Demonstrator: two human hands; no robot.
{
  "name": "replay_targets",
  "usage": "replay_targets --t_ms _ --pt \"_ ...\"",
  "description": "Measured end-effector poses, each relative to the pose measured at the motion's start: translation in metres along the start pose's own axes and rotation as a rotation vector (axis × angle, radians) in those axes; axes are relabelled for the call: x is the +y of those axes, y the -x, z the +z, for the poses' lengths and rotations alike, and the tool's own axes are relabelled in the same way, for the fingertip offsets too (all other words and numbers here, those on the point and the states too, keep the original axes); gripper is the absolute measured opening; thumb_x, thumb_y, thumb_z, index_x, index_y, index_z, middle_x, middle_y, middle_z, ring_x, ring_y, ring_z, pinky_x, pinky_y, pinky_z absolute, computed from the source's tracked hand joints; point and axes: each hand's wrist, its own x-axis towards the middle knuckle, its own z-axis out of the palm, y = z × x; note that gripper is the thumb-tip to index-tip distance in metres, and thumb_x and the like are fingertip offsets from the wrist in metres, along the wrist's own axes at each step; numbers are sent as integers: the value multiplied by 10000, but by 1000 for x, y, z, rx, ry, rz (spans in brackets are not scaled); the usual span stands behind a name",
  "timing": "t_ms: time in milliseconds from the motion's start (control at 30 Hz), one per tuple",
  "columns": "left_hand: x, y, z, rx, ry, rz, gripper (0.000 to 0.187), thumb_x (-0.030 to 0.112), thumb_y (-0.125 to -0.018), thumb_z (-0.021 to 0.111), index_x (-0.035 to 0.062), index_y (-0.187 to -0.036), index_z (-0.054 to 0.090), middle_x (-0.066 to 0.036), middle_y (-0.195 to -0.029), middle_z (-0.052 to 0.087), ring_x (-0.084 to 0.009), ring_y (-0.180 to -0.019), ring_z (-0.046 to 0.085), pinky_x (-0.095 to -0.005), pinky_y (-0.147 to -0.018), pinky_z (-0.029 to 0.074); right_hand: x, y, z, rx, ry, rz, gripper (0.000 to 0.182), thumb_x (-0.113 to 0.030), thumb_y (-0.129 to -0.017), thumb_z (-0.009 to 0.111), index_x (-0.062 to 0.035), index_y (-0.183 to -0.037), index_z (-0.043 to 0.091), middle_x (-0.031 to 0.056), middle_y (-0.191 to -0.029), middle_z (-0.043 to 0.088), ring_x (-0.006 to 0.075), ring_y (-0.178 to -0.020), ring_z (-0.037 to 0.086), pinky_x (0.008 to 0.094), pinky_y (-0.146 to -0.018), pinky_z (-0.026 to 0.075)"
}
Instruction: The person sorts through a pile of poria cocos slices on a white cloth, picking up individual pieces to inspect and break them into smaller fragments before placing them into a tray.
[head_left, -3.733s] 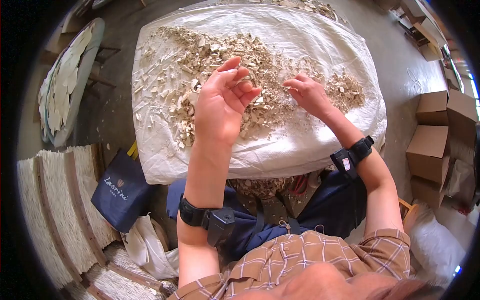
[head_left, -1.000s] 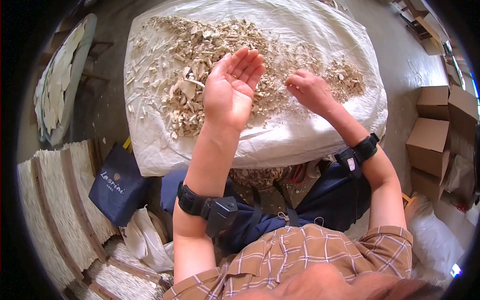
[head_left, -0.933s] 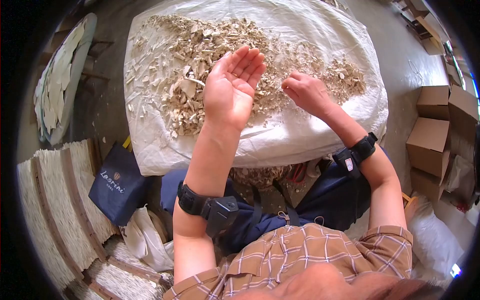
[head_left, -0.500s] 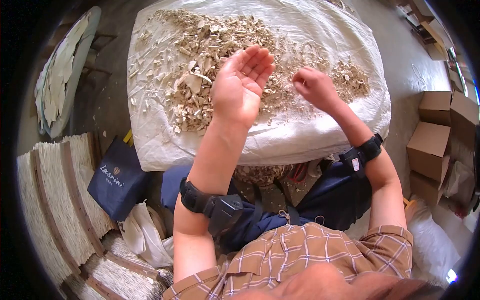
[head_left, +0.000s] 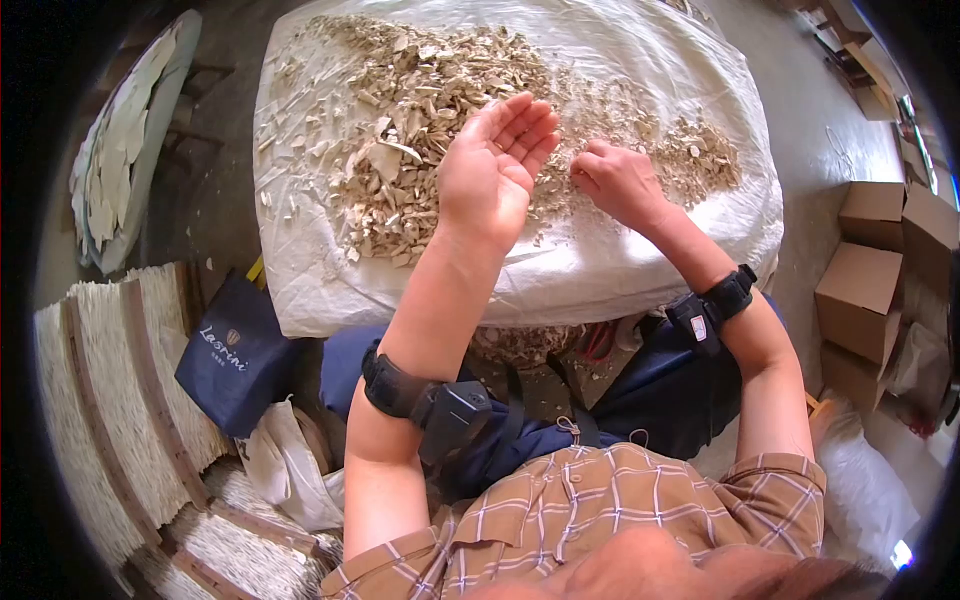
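Note:
Above a spread of dry, pale chips and flakes [head_left: 410, 85], my left hand [head_left: 495, 170] is held palm up and slightly cupped, its fingers stretched out. Nothing I can make out lies in that palm. Just to its right, my right hand [head_left: 618, 180] has its thumb and fingers pinched together over the finer crumbs; whatever is between the fingertips is hidden. The two hands are apart. Larger curled flakes lie left of my left hand, and a smaller heap of chips [head_left: 700, 150] sits right of my right hand. All of it rests on a white cloth [head_left: 600, 285].
A dark blue bag [head_left: 235, 350] stands at the left beside stacked, rough-edged pale sheets [head_left: 130, 400]. Upper left is a rounded tray [head_left: 125, 150] of pale flat pieces. Cardboard boxes [head_left: 860, 280] stand at the right. Below the cloth's front edge is a container of chips [head_left: 525, 345].
My right hand has moved left and slightly nearer to me, closer to my left hand. My left hand has shifted a little to the right, still palm up.

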Motion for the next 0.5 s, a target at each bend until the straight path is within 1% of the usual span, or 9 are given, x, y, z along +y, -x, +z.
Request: replay_targets --t_ms 167,233,300,333,367,400,433,467,500 --pt "-1 1 2 4 -23 7 320 183 -896 327 -77 -1025 460 -172 -994 508 -266 -970 493 -393 -917 388 -1 -2 -2 19 32 -60 61 -154 -737 553 -100 -711 565 51 -731 534 236 -644 565 337 -541 450" --pt "-2 1 2 19 -33 1 316 181 -895 329 -76 -1023 462 -171 -992 509 -264 -969 494 -390 -912 392 2 -4 -6 118 -75 14 147 -142 -749 537 -48 -636 544 56 -656 551 173 -544 560 300 -489 457" --pt "-5 1 2 37 -38 -3 313 178 -894 332 -76 -1021 463 -170 -990 510 -263 -969 494 -388 -907 395 6 -8 -30 105 -400 88 134 -151 -748 564 -32 -689 572 59 -663 577 128 -542 547 251 -502 453" --pt "-8 2 0 53 -81 -16 308 178 -893 335 -75 -1014 464 -168 -990 510 -261 -963 496 -385 -904 394 5 -9 -40 86 -533 182 102 -132 -736 592 -31 -751 597 63 -665 591 115 -556 548 237 -524 453" --pt "-12 1 -1 69 -123 -31 304 178 -892 338 -74 -1007 465 -166 -990 510 -259 -956 497 -382 -902 392 0 -10 -48 84 -533 180 102 -132 -736 592 -31 -751 597 63 -665 591 115 -556 548 237 -524 453" --pt "-16 1 -2 70 -121 -31 304 178 -892 338 -74 -1007 465 -166 -990 510 -259 -956 497 -382 -902 392 -6 -9 -56 131 -656 164 102 -127 -739 594 -30 -768 601 61 -666 591 114 -556 548 243 -524 453" --pt "-21 0 -3 55 -96 -104 298 174 -893 337 -73 -997 467 -164 -983 513 -258 -949 498 -380 -902 390 -12 -8 -63 180 -778 150 105 -123 -741 595 -28 -785 605 59 -667 590 112 -557 548 248 -524 452" --pt "-23 0 -3 40 -74 -178 291 170 -894 336 -71 -987 470 -162 -976 515 -257 -942 499 -378 -902 387 -18 -9 -69 163 -723 146 85 -81 -738 595 -26 -802 603 51 -670 587 119 -578 554 244 -538 451" --pt "-26 1 -2 40 -74 -182 291 170 -894 336 -71 -987 470 -162 -976 515 -257 -942 499 -378 -902 387 -21 -10 -73 163 -722 150 85 -81 -738 595 -26 -802 603 51 -670 587 119 -578 554 244 -538 451"
